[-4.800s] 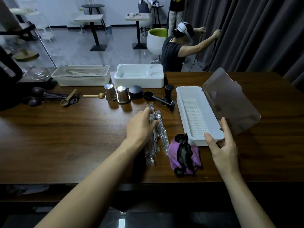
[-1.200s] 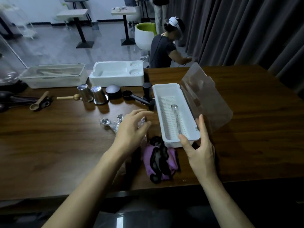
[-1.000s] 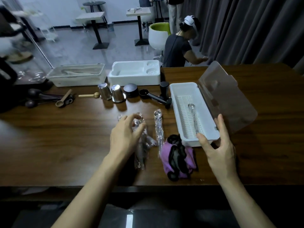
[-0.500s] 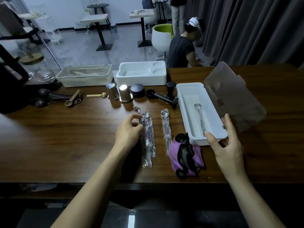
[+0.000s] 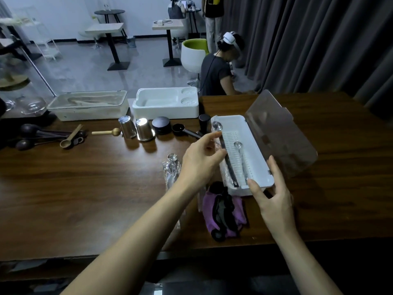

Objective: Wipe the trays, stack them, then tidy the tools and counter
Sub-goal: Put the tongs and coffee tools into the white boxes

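Left hand (image 5: 202, 160) reaches forward and right, its grip pinching a plastic-wrapped spoon (image 5: 230, 169) over the white lidded box's (image 5: 256, 150) left rim. Right hand (image 5: 274, 199), fingers straight, braces the box's near corner on the surface (image 5: 85, 177).

I saw a person (image 5: 213, 75) in a headset beside a green-and-white chair (image 5: 192, 57), a grey curtain (image 5: 308, 39) rightward, a table (image 5: 104, 28) farther back.

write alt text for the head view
The left hand holds a wrapped spoon over an open white box where another spoon lies; the right hand touches the box's near corner. More wrapped spoons and a purple cloth lie on the counter.
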